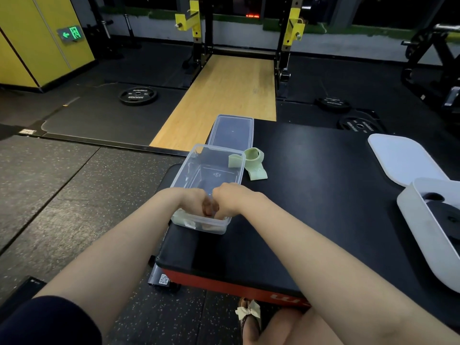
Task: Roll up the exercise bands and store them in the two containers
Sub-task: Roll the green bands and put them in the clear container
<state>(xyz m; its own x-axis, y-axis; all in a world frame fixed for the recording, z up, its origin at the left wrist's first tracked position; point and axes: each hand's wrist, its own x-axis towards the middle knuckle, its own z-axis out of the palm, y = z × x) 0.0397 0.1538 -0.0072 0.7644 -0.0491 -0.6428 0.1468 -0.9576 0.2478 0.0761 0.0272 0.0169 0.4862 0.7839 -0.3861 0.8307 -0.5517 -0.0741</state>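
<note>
Both hands, left (pixel 193 199) and right (pixel 230 198), are curled inside the clear box (pixel 189 168); what is held cannot be told, and a released roll could unwind

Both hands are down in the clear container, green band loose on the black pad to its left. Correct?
Not quite: the head view shows the green band on the black pad to the right of the clear container. Both the left hand and right hand are inside it.
</note>
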